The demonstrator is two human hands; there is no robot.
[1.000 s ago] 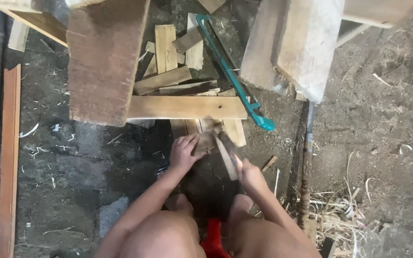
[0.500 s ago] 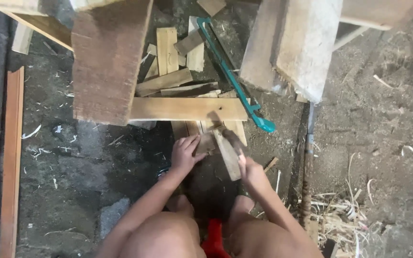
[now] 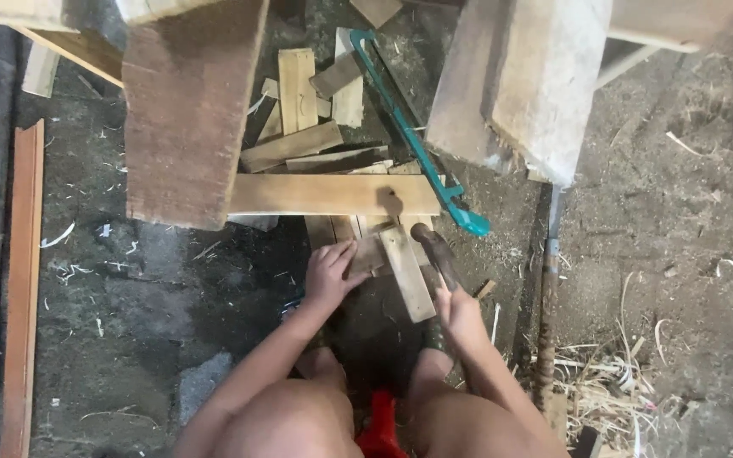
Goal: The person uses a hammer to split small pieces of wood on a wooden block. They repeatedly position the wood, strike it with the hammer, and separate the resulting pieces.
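while left hand steadies wood strip, hammer angled up-left

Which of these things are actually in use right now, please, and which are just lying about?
In use: left hand steadying a small wood piece; right hand gripping a hammer; slat beside them.

Lying about: teal saw, long plank, wide board, wood scraps, shavings.

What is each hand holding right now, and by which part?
The right hand grips a dark-headed hammer by the lower end of its handle. The left hand presses on the near end of a small pale wooden block on the ground, rather than lifting it.
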